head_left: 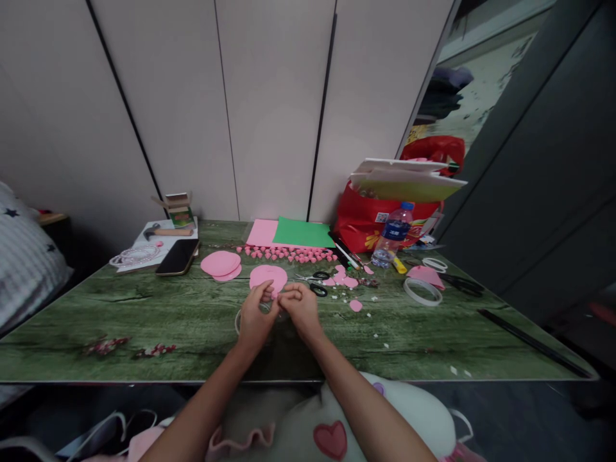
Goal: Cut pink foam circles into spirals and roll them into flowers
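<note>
My left hand [257, 316] and my right hand [302, 309] meet over the table's near middle, fingers pinched together. Between their fingertips is a small pink paper piece [274, 294], its exact shape too small to make out. Just behind the hands lie round pink paper discs [268, 276], partly covered by my left fingers. A ring of tape [237, 323] shows beside my left hand, mostly hidden by it. Black-handled scissors [318, 290] rest right of the discs. Farther back, several small pink paper pieces [289, 255] stand in rows.
More pink discs [219, 263], a phone [177, 257] and a hammer [168, 231] lie to the left. Green paper [302, 232] is at the back. On the right are a water bottle [392, 237], a red bag [353, 221], a tape roll [422, 292] and pink scraps [341, 278].
</note>
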Available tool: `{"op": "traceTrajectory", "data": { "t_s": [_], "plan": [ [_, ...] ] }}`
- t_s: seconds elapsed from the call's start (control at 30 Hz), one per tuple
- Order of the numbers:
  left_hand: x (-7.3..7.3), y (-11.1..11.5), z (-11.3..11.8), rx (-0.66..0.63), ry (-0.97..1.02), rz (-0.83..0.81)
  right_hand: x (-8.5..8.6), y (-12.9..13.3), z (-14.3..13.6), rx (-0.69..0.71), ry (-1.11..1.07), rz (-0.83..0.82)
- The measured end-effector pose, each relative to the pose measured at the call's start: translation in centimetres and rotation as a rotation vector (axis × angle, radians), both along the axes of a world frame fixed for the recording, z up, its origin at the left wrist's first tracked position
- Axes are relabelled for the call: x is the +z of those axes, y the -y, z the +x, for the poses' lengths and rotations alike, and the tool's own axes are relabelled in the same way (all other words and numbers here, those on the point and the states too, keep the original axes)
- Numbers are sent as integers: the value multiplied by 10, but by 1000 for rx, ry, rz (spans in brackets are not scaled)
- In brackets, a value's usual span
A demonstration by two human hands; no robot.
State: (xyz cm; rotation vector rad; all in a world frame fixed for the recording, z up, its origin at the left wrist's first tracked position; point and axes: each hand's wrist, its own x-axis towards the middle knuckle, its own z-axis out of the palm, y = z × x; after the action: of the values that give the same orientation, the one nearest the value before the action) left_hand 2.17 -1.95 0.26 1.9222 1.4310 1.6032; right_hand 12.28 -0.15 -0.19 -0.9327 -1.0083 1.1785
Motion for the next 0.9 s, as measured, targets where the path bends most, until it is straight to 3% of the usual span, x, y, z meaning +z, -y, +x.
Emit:
{"op": "traceTrajectory", "data": {
  "t_s": [0.4, 0.63, 0.9],
  "plan": [
    [-9, -4, 1, -15, 253, -126, -4, 1, -1, 4, 108, 99],
    [-6, -4, -1, -22, 156, -76, -1, 0, 1, -2, 55, 31],
    [-2, -1, -4, 11, 65, -193, 2, 2, 1, 33, 36, 51]
  ]
}}
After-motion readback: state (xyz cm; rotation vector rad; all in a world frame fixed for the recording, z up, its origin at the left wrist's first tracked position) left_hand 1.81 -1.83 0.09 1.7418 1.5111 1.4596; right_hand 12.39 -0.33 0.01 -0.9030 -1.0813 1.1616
